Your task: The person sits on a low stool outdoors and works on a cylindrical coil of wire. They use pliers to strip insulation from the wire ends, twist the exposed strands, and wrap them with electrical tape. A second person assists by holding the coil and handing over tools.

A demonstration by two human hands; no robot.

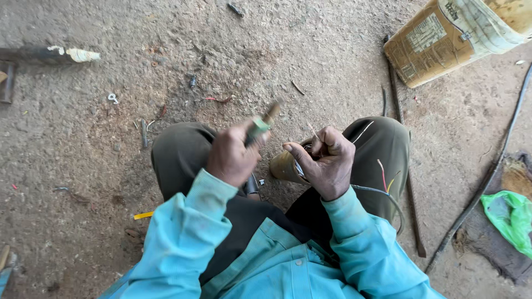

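Landmark: cable (pixel 382 191). Right hand (pixel 327 163) just left of it; left hand (pixel 231 159) with tool (pixel 261 125) farther left; sack (pixel 454 36) beyond; bag (pixel 510 218) right

I have one view only, from the camera on the person's head. It looks almost straight down over the chest and sleeves onto the knees and the dirt floor (pixel 83 138). Both hands sit close, near mid-frame. The far edge takes in a tilted bucket (pixel 454 36) at top right.
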